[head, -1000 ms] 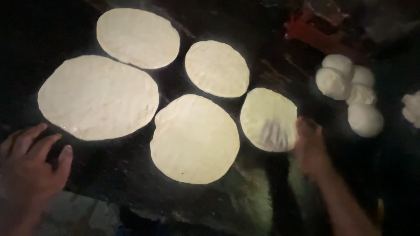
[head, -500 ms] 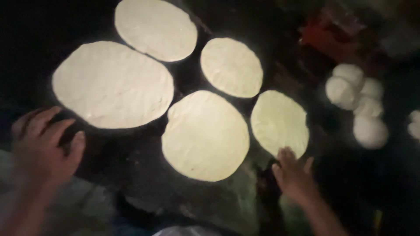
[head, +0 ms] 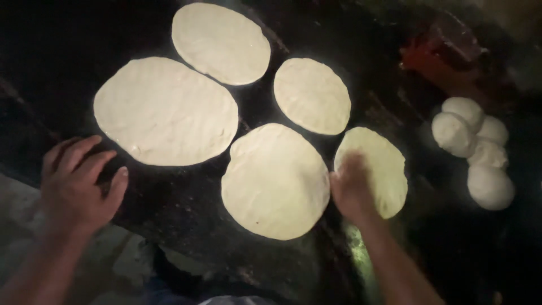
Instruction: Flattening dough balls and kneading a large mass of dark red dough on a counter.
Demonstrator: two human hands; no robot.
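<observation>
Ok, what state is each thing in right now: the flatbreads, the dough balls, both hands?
Largest flatbread: rolled flat, pale, lying on the dark griddle.
Other four flatbreads: flat, pale, close together.
Rightmost flatbread: right hand lies on its left part.
Left hand: empty, fingers spread, resting at the griddle's near edge.
Dough balls: unrolled, piled at right.

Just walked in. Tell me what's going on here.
A person leans over a dark flat cooking surface bearing five flattened pale dough rounds. The right hand presses flat on the small dough round at the right. The left hand rests open on the surface, beside the largest dough round. White dough balls wait at the right.
</observation>
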